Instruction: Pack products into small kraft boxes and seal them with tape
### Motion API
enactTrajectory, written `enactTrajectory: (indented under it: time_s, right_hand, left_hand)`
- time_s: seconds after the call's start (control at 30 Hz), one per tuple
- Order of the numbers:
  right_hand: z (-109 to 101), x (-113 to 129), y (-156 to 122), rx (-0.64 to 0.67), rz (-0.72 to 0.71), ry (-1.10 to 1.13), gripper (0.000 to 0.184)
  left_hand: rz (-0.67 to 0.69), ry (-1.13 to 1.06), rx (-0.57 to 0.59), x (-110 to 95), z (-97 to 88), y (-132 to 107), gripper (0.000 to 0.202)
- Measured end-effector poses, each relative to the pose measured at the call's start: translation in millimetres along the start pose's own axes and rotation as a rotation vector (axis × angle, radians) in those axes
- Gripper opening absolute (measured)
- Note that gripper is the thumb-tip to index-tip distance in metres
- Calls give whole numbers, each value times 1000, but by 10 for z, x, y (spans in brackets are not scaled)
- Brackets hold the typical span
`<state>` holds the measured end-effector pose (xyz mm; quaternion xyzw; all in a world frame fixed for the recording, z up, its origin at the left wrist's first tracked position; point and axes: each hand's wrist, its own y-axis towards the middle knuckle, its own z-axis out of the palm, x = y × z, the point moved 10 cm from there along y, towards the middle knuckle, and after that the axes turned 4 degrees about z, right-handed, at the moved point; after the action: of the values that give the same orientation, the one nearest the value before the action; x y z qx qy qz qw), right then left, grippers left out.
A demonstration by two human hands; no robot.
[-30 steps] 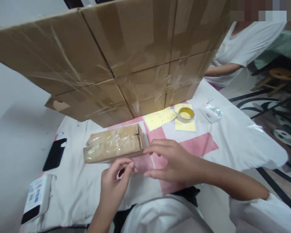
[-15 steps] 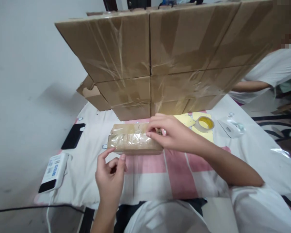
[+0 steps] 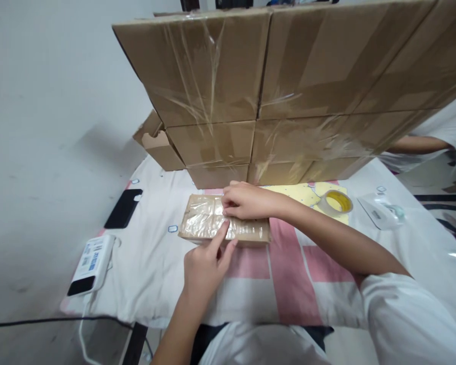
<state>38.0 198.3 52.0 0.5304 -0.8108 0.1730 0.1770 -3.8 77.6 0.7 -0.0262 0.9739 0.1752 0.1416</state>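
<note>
A small brown cardboard box (image 3: 203,223) covered in clear tape lies flat on the white and pink cloth (image 3: 285,274). My right hand (image 3: 245,201) rests on its top near the middle, fingers curled and pressed down on the tape. My left hand (image 3: 207,266) reaches from the near side, with the index and middle fingers stretched out and touching the box's near edge. Whether either hand pinches a piece of tape I cannot make out.
A tall wall of taped cardboard boxes (image 3: 289,86) stands right behind. A tape roll (image 3: 339,202) on yellow paper (image 3: 294,191) and a plastic-wrapped item (image 3: 380,213) lie to the right. A black phone (image 3: 123,208) and a white power bank (image 3: 91,257) lie left. Another person's arm (image 3: 421,145) shows behind the boxes.
My left hand moved forward from an open pinch in the air onto the small box's near edge. My right hand shifted left along the box top and pressed down.
</note>
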Motion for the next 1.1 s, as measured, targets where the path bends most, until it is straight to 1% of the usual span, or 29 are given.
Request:
enactTrajectory:
  time_s: [0.1,0.23,0.33,0.43,0.5,0.8,0.93,1.03,1.1]
  right_hand:
    - [50,-33,15,9,-4,-28,23]
    - [86,-79,35,4,20,-21,16]
    - [120,-97,47,13,22,-19,15]
    - [141,-104,52,21,18,-27,16]
    - [140,-107,54,24,22,-34,17]
    - [118,-132,53,39,70,7,19]
    - [81,-176,41,-20,92,24,16]
    - [67,-191,34,-61,102,30,21]
    - [85,-187,30,-69,102,46,22]
  left_hand:
    - [-20,-5,37,10,80,-33,49]
    - [-6,-22,35,-12,124,-63,48]
    - [46,-32,-12,-60,103,-58,45]
    - [103,-56,-119,-107,23,-47,42]
    - [118,-71,-166,-118,-7,-41,42]
    - [90,-95,-193,-113,10,-25,41]
    - [92,-109,-204,-124,-1,-23,41]
    - [95,-112,-227,-137,-28,-16,40]
    - [104,-125,-233,-149,-34,-12,40]
